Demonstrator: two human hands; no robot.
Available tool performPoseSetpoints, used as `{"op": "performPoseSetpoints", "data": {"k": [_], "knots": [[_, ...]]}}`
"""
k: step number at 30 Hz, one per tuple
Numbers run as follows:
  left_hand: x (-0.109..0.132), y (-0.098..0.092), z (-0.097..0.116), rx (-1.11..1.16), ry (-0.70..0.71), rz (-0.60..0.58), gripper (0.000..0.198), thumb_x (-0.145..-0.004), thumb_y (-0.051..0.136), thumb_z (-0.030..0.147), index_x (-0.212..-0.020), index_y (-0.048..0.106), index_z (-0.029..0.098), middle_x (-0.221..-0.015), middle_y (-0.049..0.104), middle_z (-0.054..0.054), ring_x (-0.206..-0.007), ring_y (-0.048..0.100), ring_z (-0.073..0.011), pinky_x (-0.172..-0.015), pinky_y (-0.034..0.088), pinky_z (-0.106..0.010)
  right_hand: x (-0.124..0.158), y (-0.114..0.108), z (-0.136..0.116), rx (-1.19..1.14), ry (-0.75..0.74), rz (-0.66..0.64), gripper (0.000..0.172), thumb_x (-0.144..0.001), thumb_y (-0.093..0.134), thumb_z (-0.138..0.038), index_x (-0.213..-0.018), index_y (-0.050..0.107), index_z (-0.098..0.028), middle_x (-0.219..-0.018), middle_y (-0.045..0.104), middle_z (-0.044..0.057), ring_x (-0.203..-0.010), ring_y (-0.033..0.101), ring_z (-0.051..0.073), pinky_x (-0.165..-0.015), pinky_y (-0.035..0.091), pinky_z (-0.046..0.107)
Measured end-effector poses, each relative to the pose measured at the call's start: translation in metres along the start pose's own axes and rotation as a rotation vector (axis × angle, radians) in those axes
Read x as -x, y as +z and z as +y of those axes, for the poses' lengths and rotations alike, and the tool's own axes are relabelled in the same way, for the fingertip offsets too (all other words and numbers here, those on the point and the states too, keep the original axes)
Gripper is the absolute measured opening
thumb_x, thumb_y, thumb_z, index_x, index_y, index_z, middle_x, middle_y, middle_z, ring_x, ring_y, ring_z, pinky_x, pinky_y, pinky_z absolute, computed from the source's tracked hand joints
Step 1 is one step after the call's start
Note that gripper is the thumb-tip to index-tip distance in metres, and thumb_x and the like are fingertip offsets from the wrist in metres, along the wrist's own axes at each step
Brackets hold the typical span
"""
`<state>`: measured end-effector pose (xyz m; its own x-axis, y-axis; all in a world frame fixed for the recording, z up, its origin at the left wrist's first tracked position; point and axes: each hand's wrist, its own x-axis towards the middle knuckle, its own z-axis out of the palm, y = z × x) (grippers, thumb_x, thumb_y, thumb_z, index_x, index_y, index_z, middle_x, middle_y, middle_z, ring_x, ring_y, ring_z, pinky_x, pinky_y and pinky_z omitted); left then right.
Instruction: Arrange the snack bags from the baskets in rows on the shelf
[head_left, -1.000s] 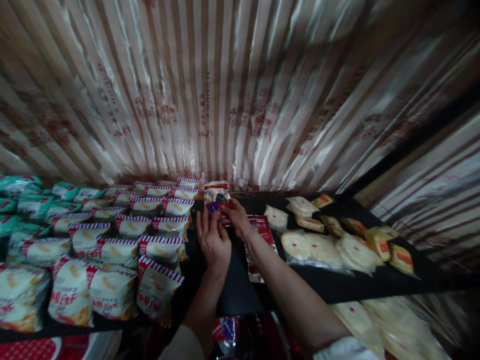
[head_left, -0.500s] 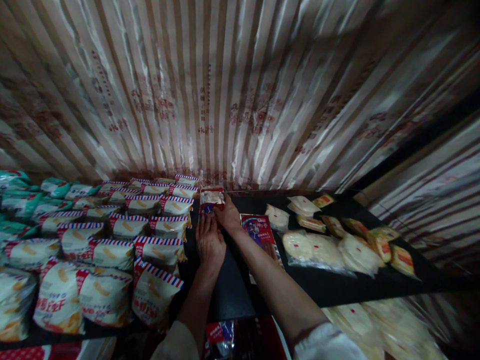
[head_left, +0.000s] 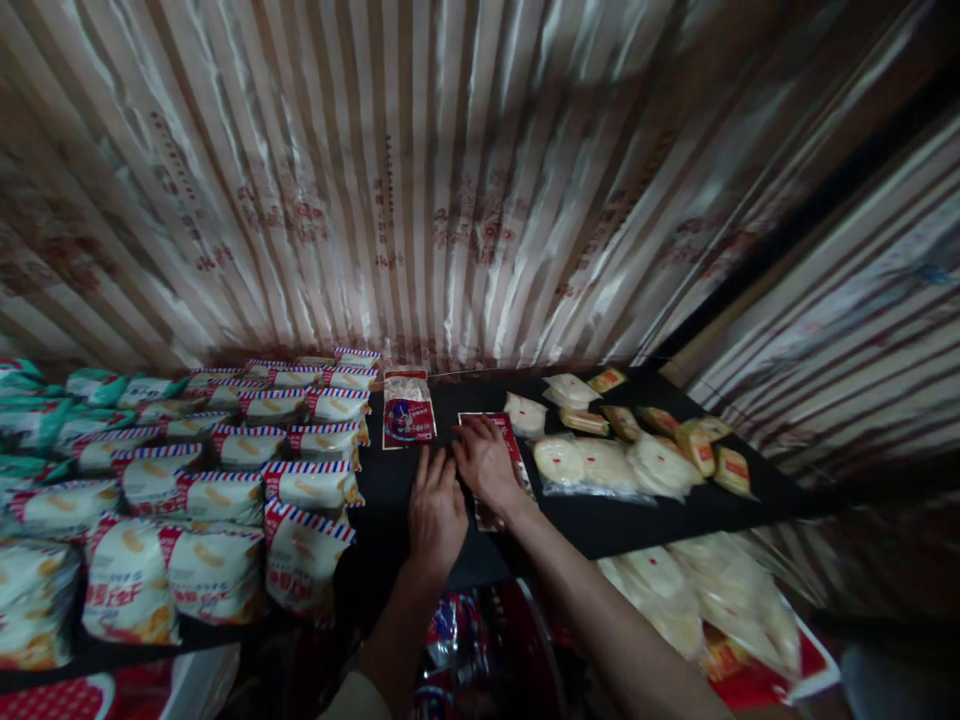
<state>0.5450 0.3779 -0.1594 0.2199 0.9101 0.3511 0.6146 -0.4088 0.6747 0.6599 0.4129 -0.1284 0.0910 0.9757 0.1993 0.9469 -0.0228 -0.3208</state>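
A flat red and purple snack packet (head_left: 409, 410) lies alone against the back of the black shelf, beyond my fingertips. My right hand (head_left: 489, 462) rests palm down over a second packet (head_left: 517, 440) of the same look, its fingers extended across the upper part and hiding much of the print. Beside it, my left hand (head_left: 437, 510) is palm down with its fingers stretched forward, by the left edge of that second packet. No object shows within my left hand's fingers.
Rows of striped chip bags (head_left: 225, 500) fill the left side, with green bags (head_left: 37, 415) behind. To the right lie clear-wrapped pale rounds (head_left: 592, 465) and small yellow packs (head_left: 697, 445). Below are a bin of shiny packets (head_left: 457, 630) and more pale bags (head_left: 720, 590). A pleated curtain (head_left: 405, 200) hangs behind.
Both hands have left the rear packet, which now lies uncovered. My right hand has moved right and nearer onto the second packet; my left hand has drawn back. The view has shifted slightly right.
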Motion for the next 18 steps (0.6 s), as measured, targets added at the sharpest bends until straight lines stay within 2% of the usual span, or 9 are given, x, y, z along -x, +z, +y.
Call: {"op": "performPoseSetpoints", "data": {"k": [3,6,9,12,14,18], "knots": [[0.030,0.001,0.017,-0.032,0.098,-0.146,0.044,-0.082,0.038,0.012,-0.121,0.058,0.015,-0.130,0.056,-0.010,-0.133,0.038,-0.0250,-0.107,0.039,-0.045,0.046,-0.014,0.010,0.034,0.074,-0.065,0.035,-0.088,0.041,-0.025,-0.112,0.065,-0.017,-0.129,0.056,0.012,-0.128,0.039,0.030,-0.104,0.032,0.046],[0.061,-0.004,0.026,-0.082,0.185,-0.225,0.045,-0.080,0.042,0.014,-0.122,0.057,0.015,-0.129,0.057,-0.012,-0.129,0.042,-0.0271,-0.105,0.040,-0.048,0.091,-0.022,0.010,0.046,0.114,-0.109,0.038,-0.088,0.040,-0.022,-0.119,0.062,-0.019,-0.137,0.051,0.010,-0.132,0.035,0.029,-0.103,0.034,0.046],[0.091,-0.014,0.030,-0.123,0.229,-0.216,0.043,-0.078,0.049,0.019,-0.119,0.059,0.014,-0.128,0.057,-0.014,-0.128,0.044,-0.0297,-0.106,0.037,-0.051,0.128,-0.028,0.001,0.021,0.083,-0.127,0.043,-0.088,0.038,-0.018,-0.127,0.056,-0.018,-0.140,0.048,0.009,-0.135,0.031,0.028,-0.105,0.032,0.044],[0.115,-0.024,0.029,-0.170,0.270,-0.174,0.042,-0.076,0.051,0.018,-0.117,0.059,0.012,-0.132,0.054,-0.015,-0.131,0.038,-0.0311,-0.105,0.039,-0.050,0.156,-0.034,-0.012,-0.028,0.077,-0.129,0.042,-0.089,0.037,-0.019,-0.125,0.057,-0.019,-0.141,0.046,0.007,-0.135,0.031,0.028,-0.105,0.033,0.043],[0.125,-0.028,0.027,-0.196,0.310,-0.137,0.039,-0.079,0.045,0.014,-0.115,0.060,0.012,-0.134,0.052,-0.015,-0.132,0.037,-0.0289,-0.102,0.043,-0.046,0.168,-0.038,-0.020,-0.075,0.072,-0.144,0.041,-0.089,0.037,-0.020,-0.124,0.058,-0.020,-0.141,0.046,0.006,-0.135,0.032,0.027,-0.105,0.033,0.043],[0.131,-0.038,0.023,-0.204,0.351,-0.097,0.036,-0.086,0.035,0.012,-0.109,0.062,0.016,-0.124,0.061,-0.012,-0.123,0.050,-0.0225,-0.096,0.050,-0.038,0.180,-0.044,-0.026,-0.195,0.044,-0.202,0.042,-0.088,0.038,-0.020,-0.126,0.056,-0.014,-0.138,0.050,0.010,-0.133,0.035,0.026,-0.107,0.032,0.043]]}}
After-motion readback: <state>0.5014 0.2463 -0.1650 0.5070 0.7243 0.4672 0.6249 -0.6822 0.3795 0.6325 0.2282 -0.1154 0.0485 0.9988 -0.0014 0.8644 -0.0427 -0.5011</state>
